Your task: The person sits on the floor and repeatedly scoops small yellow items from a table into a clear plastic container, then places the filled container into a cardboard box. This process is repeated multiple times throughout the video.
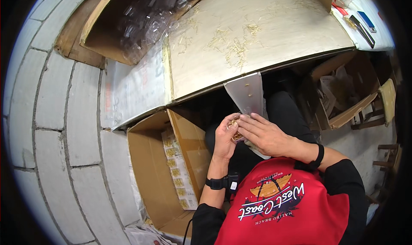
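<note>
My left hand [225, 137] is closed around a small clear plastic box [237, 136] with thin gold-coloured wire pieces in it, possibly clips. Over the box's right side lies my right hand [267, 136], its fingers stretched out and touching it; its thumb is hidden. Just beyond my hands, a pale translucent plastic chute [248, 92] slopes down from the table edge towards my lap. A few gold pieces lie on it. More loose gold wire pieces [238, 47] are scattered over the table top [193, 75].
Left of my lap stands an open cardboard box [148, 167] with rows of filled clear boxes [175, 172]. A tilted carton [105, 34] on the table holds many clear plastic containers [150, 24]. At right are another open carton [343, 116], a black tool [362, 31] and a blue object [367, 21].
</note>
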Available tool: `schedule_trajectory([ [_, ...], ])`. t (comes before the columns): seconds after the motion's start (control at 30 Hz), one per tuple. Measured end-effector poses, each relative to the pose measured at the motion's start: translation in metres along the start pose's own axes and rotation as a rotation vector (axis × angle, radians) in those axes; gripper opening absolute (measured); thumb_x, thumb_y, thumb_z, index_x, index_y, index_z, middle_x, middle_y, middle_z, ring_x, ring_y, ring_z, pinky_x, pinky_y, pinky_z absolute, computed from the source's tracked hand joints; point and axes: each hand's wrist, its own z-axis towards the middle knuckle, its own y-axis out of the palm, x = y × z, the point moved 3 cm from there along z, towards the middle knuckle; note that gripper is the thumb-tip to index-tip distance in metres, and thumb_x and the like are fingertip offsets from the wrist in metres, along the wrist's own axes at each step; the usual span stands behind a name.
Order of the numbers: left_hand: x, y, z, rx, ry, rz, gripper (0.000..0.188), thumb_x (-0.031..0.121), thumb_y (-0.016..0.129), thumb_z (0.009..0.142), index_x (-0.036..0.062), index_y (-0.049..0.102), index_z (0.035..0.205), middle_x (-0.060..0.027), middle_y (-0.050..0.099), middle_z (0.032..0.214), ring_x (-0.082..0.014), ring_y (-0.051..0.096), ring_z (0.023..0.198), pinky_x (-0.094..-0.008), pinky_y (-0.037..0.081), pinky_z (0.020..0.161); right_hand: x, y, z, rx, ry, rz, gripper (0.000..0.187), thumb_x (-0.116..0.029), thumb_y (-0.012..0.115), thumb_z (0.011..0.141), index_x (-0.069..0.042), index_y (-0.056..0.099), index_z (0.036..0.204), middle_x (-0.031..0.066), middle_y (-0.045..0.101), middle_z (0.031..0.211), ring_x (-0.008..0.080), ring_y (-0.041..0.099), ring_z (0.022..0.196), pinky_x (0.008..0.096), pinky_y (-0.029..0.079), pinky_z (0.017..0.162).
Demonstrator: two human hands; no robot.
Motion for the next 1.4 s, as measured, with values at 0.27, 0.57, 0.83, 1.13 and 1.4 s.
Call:
schedule_trajectory([
  [0.27,0.017,0.005,-0.006,-0.009,-0.02,0.029,0.03,0.012,0.055,0.091,-0.0015,0.05,0.119,-0.0155,0.063,0.106,-0.0213,0.067,0.087,-0.0324,0.061,0.061,0.031,-0.032,0.001,0.381,0.288,0.282,0.027,0.002,0.06,0.079,0.002,0.06,0.106,0.0188,0.061,0.109,0.0351,0.059,0.104,0.0382,0.049,0.087],
  [0.57,-0.005,0.008,-0.002,0.114,-0.093,0.04,0.02,0.016,0.059,0.091,0.0015,0.059,0.105,-0.0103,0.066,0.09,-0.0171,0.068,0.071,-0.0274,0.059,0.047,0.052,0.004,0.014,0.15,0.717,0.785,0.012,-0.004,0.062,0.083,0.004,0.066,0.092,0.0092,0.067,0.081,0.0111,0.062,0.077,0.0263,0.05,0.071],
  [0.83,-0.009,0.012,-0.002,0.161,-0.142,0.123,0.021,0.015,0.062,0.088,0.004,0.06,0.106,-0.0072,0.065,0.088,-0.014,0.066,0.068,-0.0251,0.057,0.045,0.048,0.004,0.011,0.334,0.394,0.45,0.018,-0.001,0.062,0.076,0.0,0.064,0.094,0.0105,0.064,0.089,0.0233,0.064,0.082,0.0326,0.051,0.073],
  [1.13,-0.016,0.008,0.0,0.084,-0.151,-0.002,0.042,0.036,0.042,0.098,-0.0015,0.054,0.112,-0.0115,0.064,0.096,-0.0181,0.067,0.076,-0.0286,0.059,0.051,0.045,-0.001,0.009,0.216,0.118,0.22,0.032,0.001,0.061,0.072,-0.001,0.062,0.104,0.0135,0.063,0.105,0.0313,0.061,0.096,0.0373,0.05,0.082],
  [1.4,-0.013,0.005,0.0,0.066,-0.04,-0.032,0.037,0.03,0.043,0.099,-0.0019,0.053,0.114,-0.0126,0.063,0.1,-0.0205,0.067,0.081,-0.0323,0.061,0.055,0.048,0.008,-0.004,0.182,0.664,0.76,0.036,0.0,0.057,0.084,0.001,0.054,0.12,0.0164,0.061,0.104,0.023,0.062,0.09,0.032,0.05,0.081],
])
